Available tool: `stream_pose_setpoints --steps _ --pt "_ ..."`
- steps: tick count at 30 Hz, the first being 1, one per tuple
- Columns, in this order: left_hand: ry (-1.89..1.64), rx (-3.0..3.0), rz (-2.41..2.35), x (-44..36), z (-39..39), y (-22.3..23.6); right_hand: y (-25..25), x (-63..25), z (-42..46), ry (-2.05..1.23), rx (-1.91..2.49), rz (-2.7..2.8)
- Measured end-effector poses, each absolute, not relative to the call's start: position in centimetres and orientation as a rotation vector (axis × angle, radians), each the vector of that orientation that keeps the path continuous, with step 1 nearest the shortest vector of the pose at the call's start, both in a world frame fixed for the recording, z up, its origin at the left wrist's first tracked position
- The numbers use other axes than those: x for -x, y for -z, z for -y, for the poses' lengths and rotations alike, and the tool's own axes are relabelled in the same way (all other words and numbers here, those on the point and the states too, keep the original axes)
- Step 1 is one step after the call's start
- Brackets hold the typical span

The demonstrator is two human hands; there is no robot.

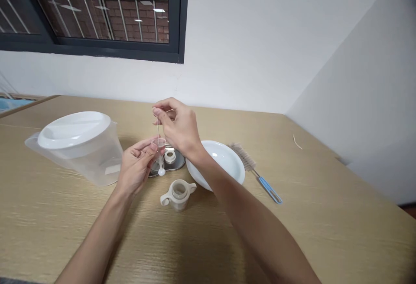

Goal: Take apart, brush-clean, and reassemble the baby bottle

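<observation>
My left hand [138, 162] pinches a translucent weighted sippy-cup straw [160, 162] by its round top, with the white ball end hanging down. Above it, my right hand [177, 123] has its fingers closed on a thin rod [158, 128], which stands upright with its lower end in the straw's top opening. What the rod's far end looks like is hidden. Below both hands, a two-handled sippy cup [179, 193] stands upright on the table, its top uncovered. Behind the straw lies a metal tray [178, 162] holding a cream ring-shaped cap [170, 157] and a clear piece partly covered by my left hand.
At the left stands a translucent pitcher [105, 158] with a white lid. A white bowl [224, 158] sits partly behind my right forearm. Beside it lies a bottle brush [268, 188] with a blue handle. A thin pale strip [297, 142] rests on the table [325, 206] farther right.
</observation>
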State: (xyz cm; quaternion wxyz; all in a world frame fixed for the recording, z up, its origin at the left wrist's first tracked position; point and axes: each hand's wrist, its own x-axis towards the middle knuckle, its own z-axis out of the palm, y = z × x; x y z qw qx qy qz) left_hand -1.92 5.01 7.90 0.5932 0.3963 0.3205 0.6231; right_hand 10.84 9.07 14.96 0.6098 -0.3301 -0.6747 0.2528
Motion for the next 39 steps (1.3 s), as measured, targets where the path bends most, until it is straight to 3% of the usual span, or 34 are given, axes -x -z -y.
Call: stream_pose_setpoints --steps 39 --pt "-1.577 -0.798 -0.718 2.1 -5.2 -7.8 -13.7 -9.7 -9.5 -0.848 0.795 1.515"
